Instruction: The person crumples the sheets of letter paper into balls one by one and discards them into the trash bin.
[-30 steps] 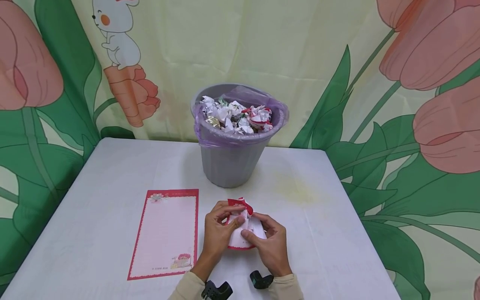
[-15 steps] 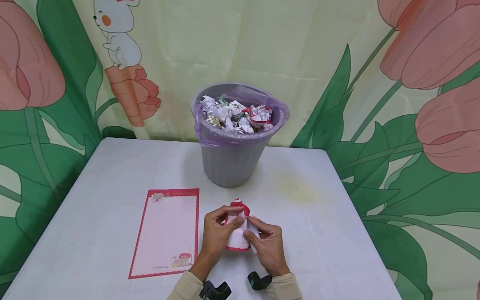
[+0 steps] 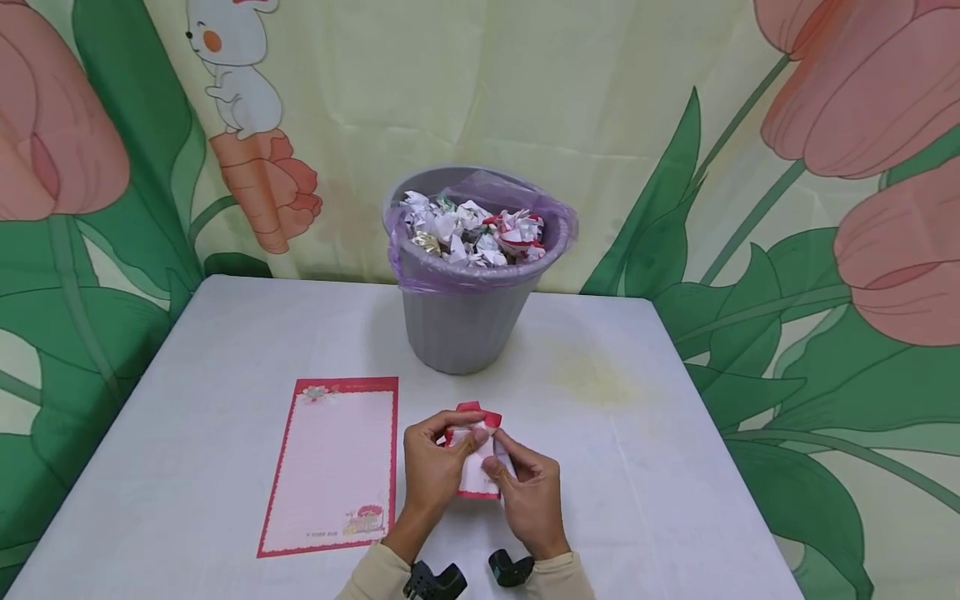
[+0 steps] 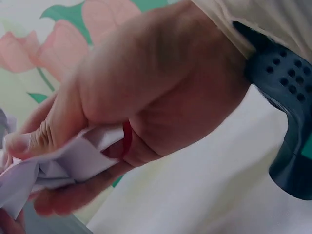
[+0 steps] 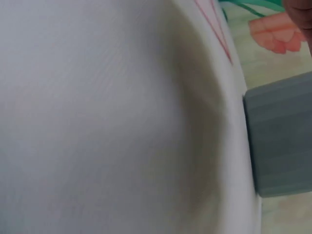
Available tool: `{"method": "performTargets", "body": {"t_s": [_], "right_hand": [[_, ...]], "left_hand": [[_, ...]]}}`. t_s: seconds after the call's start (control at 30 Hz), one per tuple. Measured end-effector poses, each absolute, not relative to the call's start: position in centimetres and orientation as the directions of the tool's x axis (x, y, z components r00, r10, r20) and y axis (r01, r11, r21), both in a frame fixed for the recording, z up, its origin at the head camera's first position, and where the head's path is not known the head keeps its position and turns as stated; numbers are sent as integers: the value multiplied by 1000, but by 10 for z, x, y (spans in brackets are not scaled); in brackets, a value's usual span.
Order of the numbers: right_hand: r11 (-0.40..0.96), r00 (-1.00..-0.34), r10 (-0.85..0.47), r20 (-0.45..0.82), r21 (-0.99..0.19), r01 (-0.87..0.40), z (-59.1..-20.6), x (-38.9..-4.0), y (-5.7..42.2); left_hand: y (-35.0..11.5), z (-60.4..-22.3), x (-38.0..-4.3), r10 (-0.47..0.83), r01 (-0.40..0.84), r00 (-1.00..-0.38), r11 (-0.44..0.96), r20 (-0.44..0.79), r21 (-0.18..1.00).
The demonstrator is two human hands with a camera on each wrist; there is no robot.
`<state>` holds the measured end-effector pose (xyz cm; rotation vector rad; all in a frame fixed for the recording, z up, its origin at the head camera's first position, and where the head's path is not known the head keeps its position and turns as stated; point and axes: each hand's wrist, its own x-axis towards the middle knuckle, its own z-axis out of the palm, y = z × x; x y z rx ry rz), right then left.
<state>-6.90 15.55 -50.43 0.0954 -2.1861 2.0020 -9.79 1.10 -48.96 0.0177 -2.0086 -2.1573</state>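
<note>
On a white table (image 3: 660,492), left hand (image 3: 432,471) and right hand (image 3: 536,504) pinch folded red-edged paper (image 3: 476,479); flat sheet (image 3: 337,467), grey bin (image 3: 463,333) nearby

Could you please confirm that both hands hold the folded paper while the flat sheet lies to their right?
No, the head view shows the flat sheet to their left; the left hand and right hand do hold the folded paper.

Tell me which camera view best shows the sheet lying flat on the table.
The head view: the sheet shows almost whole, red border and all, with just its near right corner behind the left arm. The right wrist view catches only a narrow corner, at the top; the left wrist view shows none.
</note>
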Motion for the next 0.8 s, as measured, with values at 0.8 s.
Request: {"method": "performTargets", "body": {"t_s": [0.8], "right_hand": [[200,-975,17,221,-956,-214,-511,-75,169]], "left_hand": [[0,-480,-93,98,107,-990,10,105,994]]}}
